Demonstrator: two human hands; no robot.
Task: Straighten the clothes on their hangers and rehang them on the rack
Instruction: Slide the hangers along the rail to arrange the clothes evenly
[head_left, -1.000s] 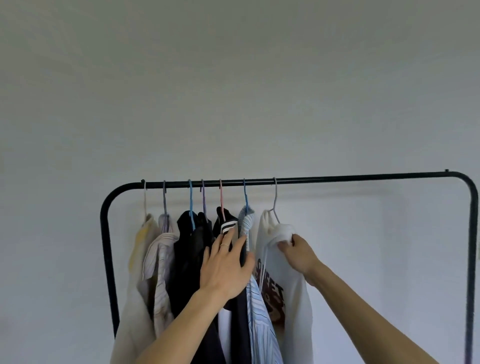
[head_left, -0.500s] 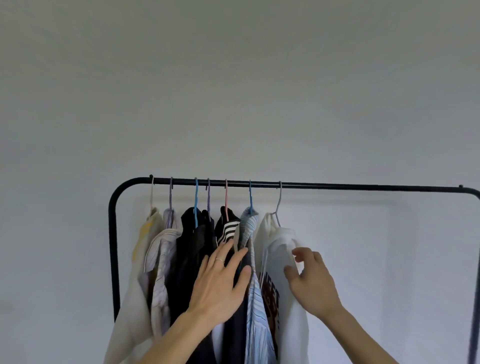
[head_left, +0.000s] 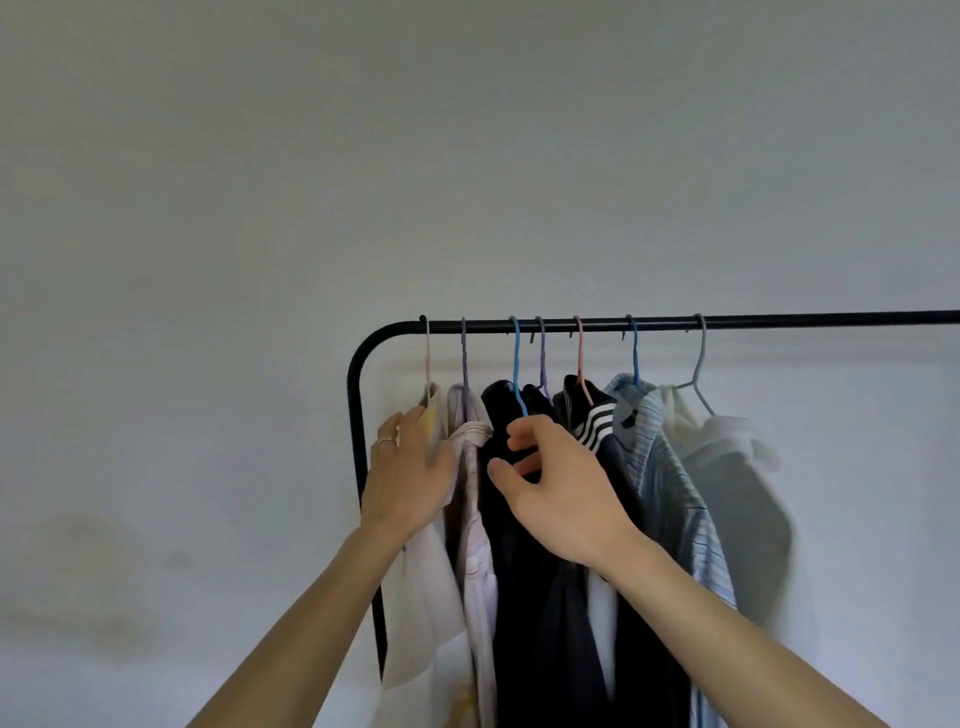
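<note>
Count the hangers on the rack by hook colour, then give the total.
Pink hangers (one paler): 2
Purple hangers: 2
Blue hangers: 2
Grey hanger: 1
Total: 7

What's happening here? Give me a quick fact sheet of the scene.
Rack: black metal rail with seven hangers hooked on
Garments: cream shirt leftmost, black shirt near the middle, white top rightmost
Left hand: flat on the cream shirt
Right hand: fingers curled at the black shirt; grip unclear
</note>
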